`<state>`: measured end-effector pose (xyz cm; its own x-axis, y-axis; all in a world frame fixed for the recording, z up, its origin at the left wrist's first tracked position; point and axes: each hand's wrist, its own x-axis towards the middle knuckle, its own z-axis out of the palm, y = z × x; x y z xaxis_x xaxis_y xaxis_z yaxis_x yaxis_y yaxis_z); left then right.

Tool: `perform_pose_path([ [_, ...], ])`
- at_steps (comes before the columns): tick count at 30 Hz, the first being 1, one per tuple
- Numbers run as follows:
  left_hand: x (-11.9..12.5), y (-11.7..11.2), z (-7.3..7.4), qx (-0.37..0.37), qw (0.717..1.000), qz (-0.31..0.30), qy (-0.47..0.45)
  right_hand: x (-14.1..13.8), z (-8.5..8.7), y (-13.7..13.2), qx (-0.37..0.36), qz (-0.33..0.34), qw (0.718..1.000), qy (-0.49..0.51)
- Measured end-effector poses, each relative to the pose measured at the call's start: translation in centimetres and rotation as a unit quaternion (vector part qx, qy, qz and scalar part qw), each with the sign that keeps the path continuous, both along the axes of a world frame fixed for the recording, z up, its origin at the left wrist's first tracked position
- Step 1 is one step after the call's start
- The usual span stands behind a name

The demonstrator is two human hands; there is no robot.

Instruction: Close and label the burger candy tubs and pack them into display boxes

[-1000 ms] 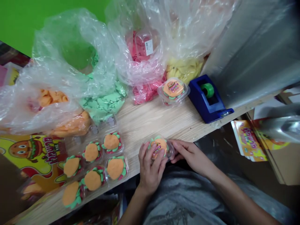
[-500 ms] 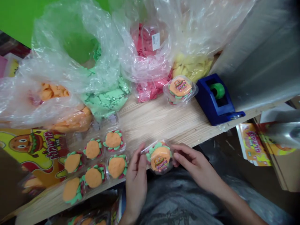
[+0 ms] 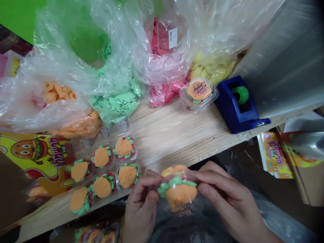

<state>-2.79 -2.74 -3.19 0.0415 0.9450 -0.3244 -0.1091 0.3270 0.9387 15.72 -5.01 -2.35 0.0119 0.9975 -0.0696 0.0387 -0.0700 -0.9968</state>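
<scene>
A clear plastic box with a toy-like burger (image 3: pixel 180 192) inside is held near the table's front edge, tilted so that its layered side faces me. My left hand (image 3: pixel 143 204) grips its left side with fingers and thumb. On the right side, my right hand (image 3: pixel 225 195) pinches the rim. Orange, green, red and yellow layers show through the plastic; the printed label is low on the box and blurred. Left of my hands, several open clear boxes hold similar burgers (image 3: pixel 128 176). A closed, labelled burger box (image 3: pixel 198 91) stands farther back on the table.
Plastic bags of orange pieces (image 3: pixel 60 93), green pieces (image 3: pixel 116 103), red pieces (image 3: pixel 165 91) and yellow pieces (image 3: pixel 214 69) line the back. A blue tape dispenser (image 3: pixel 236 108) stands at the right. A printed carton (image 3: pixel 32 152) is at the left, printed cards (image 3: pixel 272 153) at the lower right.
Both hands have tipped the burger box from its labelled top to its side and brought it slightly nearer to me. The view has shifted a little.
</scene>
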Motion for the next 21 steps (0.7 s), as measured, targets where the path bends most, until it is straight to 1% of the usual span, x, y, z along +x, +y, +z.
perform_pose_path([
  [3,-0.1,-0.4,0.2,0.015,1.0,0.002,-0.016,-0.3,0.0,-0.1,-0.015,-0.008,1.0,0.019],
  [5,-0.4,-0.6,0.1,0.026,1.0,-0.011,0.007,-0.4,-0.4,-0.4,-0.039,-0.004,0.999,0.034],
  [7,-0.6,-0.7,-0.1,0.023,0.998,-0.047,0.047,-0.5,-1.0,-0.8,-0.07,0.006,0.996,0.046],
  [9,-0.9,-0.8,-0.6,-0.005,0.992,-0.095,0.085,-0.6,-1.9,-1.2,-0.103,0.015,0.993,0.059],
  [11,-1.0,-1.1,-1.2,-0.048,0.984,-0.144,0.098,-0.6,-2.9,-1.7,-0.134,0.02,0.988,0.073],
  [13,-1.1,-1.5,-2.0,-0.08,0.977,-0.174,0.095,-0.5,-3.7,-2.2,-0.166,0.029,0.982,0.084],
  [17,-1.1,-2.6,-3.0,-0.096,0.97,-0.179,0.131,-0.8,-4.9,-3.1,-0.213,0.042,0.968,0.124],
  [21,-1.0,-3.2,-3.1,-0.088,0.968,-0.176,0.157,-1.4,-5.5,-3.8,-0.229,0.012,0.961,0.152],
])
